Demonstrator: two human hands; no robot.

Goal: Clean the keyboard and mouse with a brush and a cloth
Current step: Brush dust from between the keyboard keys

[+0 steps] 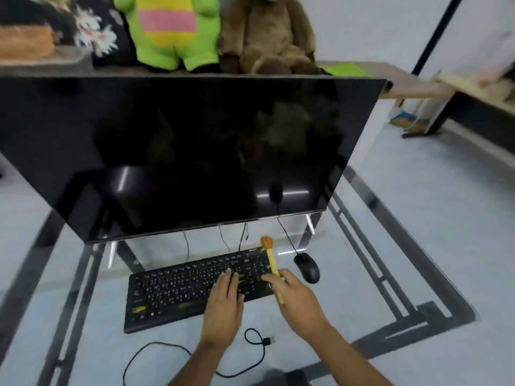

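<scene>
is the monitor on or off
Off, as far as the picture shows: the monitor screen is black all over, with only reflections and glare streaks on it, while the right hand holds the brush over the keyboard.

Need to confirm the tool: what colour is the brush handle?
Yellow, with an orange bristle tip, on the brush held by the right hand; head view.

Single head-worn wide-angle view, looking forward and steeply down onto a glass table (pixel 362 274); near enough that both forearms enter from the bottom edge. Monitor (pixel 181 151) across the middle of the frame, keyboard (pixel 178 291) lower centre, plush toys (pixel 172 32) blurred along the top
</scene>
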